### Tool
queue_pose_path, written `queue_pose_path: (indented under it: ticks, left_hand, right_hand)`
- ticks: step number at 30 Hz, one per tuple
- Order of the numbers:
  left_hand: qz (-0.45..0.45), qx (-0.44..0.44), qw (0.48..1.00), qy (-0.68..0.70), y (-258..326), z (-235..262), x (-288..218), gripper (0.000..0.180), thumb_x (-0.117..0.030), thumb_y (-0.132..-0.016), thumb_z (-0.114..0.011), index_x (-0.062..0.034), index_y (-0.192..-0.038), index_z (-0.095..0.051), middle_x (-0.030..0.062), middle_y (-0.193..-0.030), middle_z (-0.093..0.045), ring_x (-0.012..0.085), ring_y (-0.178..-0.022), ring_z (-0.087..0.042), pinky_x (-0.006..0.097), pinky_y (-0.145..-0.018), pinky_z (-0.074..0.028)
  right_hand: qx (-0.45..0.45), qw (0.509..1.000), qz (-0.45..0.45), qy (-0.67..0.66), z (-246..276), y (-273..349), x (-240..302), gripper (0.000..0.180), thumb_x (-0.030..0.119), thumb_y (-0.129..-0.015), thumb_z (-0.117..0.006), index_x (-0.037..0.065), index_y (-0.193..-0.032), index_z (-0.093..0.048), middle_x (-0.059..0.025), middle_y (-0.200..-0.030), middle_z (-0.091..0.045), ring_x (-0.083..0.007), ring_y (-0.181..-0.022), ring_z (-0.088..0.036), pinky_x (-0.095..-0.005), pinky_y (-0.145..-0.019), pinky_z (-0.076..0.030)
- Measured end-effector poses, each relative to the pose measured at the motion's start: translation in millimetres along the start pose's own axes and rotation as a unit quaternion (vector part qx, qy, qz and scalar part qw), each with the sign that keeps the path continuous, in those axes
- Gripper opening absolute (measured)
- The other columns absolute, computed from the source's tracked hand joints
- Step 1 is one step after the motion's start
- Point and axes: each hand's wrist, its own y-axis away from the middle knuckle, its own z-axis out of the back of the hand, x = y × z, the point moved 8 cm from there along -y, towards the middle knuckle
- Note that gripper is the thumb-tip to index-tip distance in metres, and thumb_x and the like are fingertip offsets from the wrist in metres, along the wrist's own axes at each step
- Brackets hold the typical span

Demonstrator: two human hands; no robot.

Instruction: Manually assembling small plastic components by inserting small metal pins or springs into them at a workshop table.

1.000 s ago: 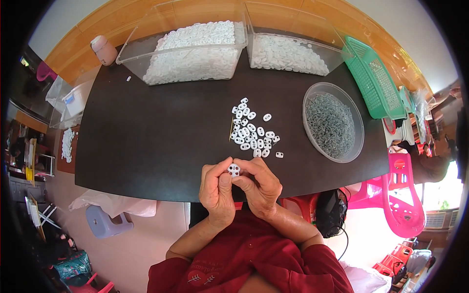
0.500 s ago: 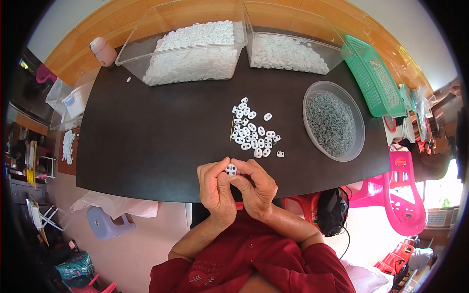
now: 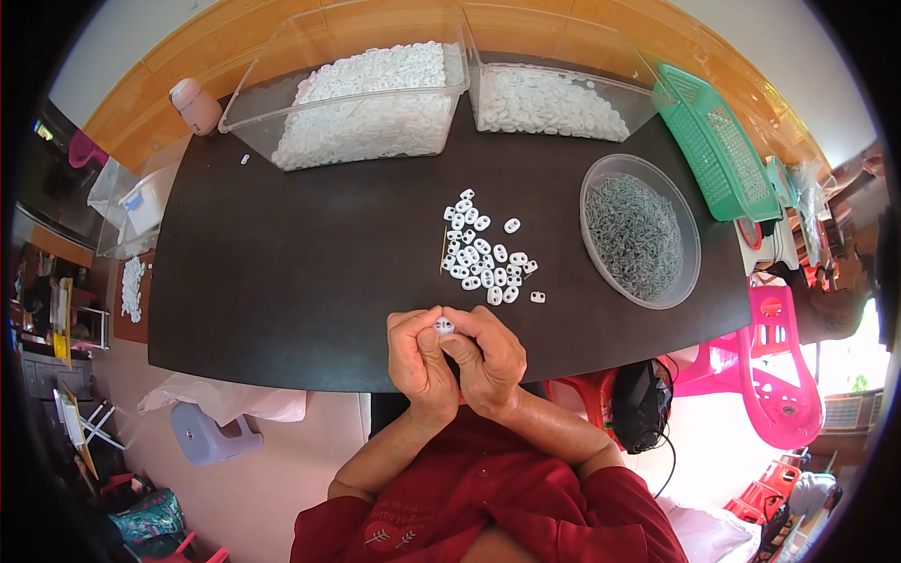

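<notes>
Both hands meet at the near edge of the dark table point(image 3: 282, 281): the left hand point(image 3: 419, 361) and the right hand point(image 3: 488, 361) are curled shut, fingertips pressed together around one small white plastic piece point(image 3: 444, 326) held just above the tabletop. What the fingers do to it is hidden; only its top shows between the thumbs.

Just beyond the hands lies a loose cluster of white pieces point(image 3: 483, 253), with a thin yellow stick point(image 3: 443, 250) along its left side. To the right stands a round clear bowl point(image 3: 693, 246) filled with small grey metal parts point(image 3: 633, 235). At the far edge sit two clear bins, the left bin point(image 3: 282, 70) and the right bin point(image 3: 601, 56), each heaped with white pieces, and a green basket point(image 3: 718, 141) beside them. A pink bottle point(image 3: 195, 105) stands at the far left corner.

To do this well, it seems best to keep the piece pinched squarely between both thumbs and forefingers, low over the table, so a slip drops it onto the surface rather than the floor.
</notes>
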Motion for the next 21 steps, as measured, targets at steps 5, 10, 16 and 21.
queue_pose_path:
  ticks: [5,10,16,21]
  left_hand:
    - [0.001,0.002,1.0,-0.001,-1,-2,4,0.019,-0.017,-0.1,-0.046,-0.0004,-0.102,-0.055,0.0074,-0.093,-0.054,0.0139,-0.082,-0.05,0.026,-0.073,-0.042]
    - [0.014,0.013,1.0,0.019,-6,-5,-1,0.019,-0.017,-0.099,-0.046,-0.0002,-0.102,-0.056,0.0077,-0.094,-0.055,0.0136,-0.083,-0.051,0.026,-0.074,-0.043]
    - [0.045,0.077,0.996,-0.009,-6,-6,-11,0.018,0.003,-0.094,-0.044,0.0026,-0.102,-0.06,0.0079,-0.094,-0.057,0.0141,-0.086,-0.054,0.026,-0.077,-0.044]
    - [0.11,0.103,0.985,0.083,5,-5,-13,0.017,0.0,-0.092,-0.049,0.0024,-0.106,-0.059,0.0065,-0.094,-0.057,0.0128,-0.084,-0.053,0.024,-0.076,-0.043]
  right_hand:
    - [-0.016,0.998,0.052,0.023,2,-6,6,0.022,-0.006,-0.076,-0.067,-0.002,-0.098,-0.063,-0.0067,-0.067,-0.055,-0.0149,-0.054,-0.048,-0.0262,-0.047,-0.038]
    - [-0.013,0.997,0.069,0.034,6,-11,9,0.025,-0.007,-0.075,-0.067,-0.002,-0.1,-0.064,-0.006,-0.068,-0.054,-0.0155,-0.057,-0.05,-0.0262,-0.05,-0.04]
    - [0.038,0.997,-0.063,0.012,18,-5,3,0.026,-0.004,-0.079,-0.067,0.001,-0.104,-0.065,-0.0065,-0.079,-0.059,-0.0137,-0.067,-0.055,-0.0256,-0.059,-0.045]
    - [0.059,0.98,-0.172,-0.079,32,2,-4,0.018,0.003,-0.084,-0.067,0.001,-0.101,-0.066,-0.0047,-0.085,-0.063,-0.0081,-0.074,-0.057,-0.023,-0.063,-0.045]
